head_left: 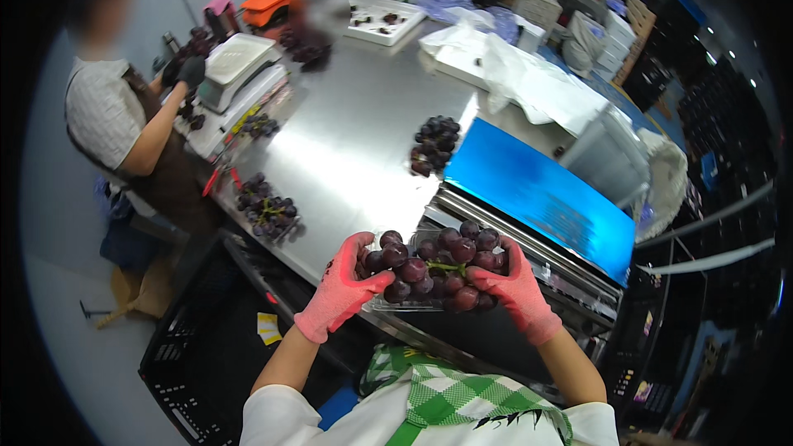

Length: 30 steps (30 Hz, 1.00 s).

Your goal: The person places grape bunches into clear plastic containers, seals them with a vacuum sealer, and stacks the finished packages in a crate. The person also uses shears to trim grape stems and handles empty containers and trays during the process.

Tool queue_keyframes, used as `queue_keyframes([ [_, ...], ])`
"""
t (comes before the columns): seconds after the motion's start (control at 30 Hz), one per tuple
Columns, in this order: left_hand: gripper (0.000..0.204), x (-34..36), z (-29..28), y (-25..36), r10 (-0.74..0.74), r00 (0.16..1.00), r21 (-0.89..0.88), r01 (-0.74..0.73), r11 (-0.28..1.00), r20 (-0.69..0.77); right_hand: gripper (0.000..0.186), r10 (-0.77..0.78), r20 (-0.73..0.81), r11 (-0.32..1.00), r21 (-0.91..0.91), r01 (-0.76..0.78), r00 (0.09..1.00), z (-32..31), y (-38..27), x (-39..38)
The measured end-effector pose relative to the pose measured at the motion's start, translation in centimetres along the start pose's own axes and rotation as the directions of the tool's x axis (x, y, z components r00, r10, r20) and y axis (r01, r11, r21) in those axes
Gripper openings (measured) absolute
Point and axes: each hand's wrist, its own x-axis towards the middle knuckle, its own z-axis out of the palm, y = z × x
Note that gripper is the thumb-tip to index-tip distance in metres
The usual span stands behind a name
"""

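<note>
A clear plastic tray of dark purple grapes [434, 268] is held between both hands at the near edge of a steel table [355, 132]. My left hand [343, 289], in a pink glove, grips the tray's left side with the thumb over the grapes. On the right side, my right hand [516, 289], also in a pink glove, clasps the tray and presses on the bunch. The tray hovers just in front of a wrapping machine with a shiny blue film surface [537, 194].
Another grape bunch [434, 144] lies mid-table; a packed tray of grapes [268, 211] sits at the left edge. A person in a brown apron [132, 132] works at a white scale [235, 66]. White trays [384, 21], paper sheets [529, 74], and a black crate [206, 355] surround the table.
</note>
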Motion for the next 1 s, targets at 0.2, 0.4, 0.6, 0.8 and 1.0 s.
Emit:
queue_keyframes([
  [0.2,0.054,1.7,7.7,0.6,0.035,0.949,-0.033,-0.026,0.999,0.312,0.058,0.030,-0.103,0.984,0.176,-0.012,0.994,-8.2,1.0,-5.0],
  [0.4,0.054,3.9,13.8,0.5,0.043,0.873,-0.016,-0.040,0.999,0.485,0.053,0.025,-0.203,0.968,0.248,0.027,0.979,-14.4,2.9,-8.2],
  [0.6,0.053,5.7,19.1,4.1,-0.105,0.870,0.028,0.105,0.994,0.481,0.062,-0.017,-0.288,0.957,0.272,0.098,0.958,-18.3,2.1,-8.1],
  [0.8,0.052,11.9,22.8,5.4,0.042,0.838,0.103,-0.116,0.988,0.545,0.062,-0.108,-0.429,0.965,0.173,0.199,0.897,-22.6,0.8,-3.2],
  [1.0,0.069,19.6,24.9,3.1,-0.079,0.852,0.123,0.017,0.992,0.518,0.069,-0.151,-0.464,0.983,0.021,0.182,0.873,-26.5,3.3,4.7],
])
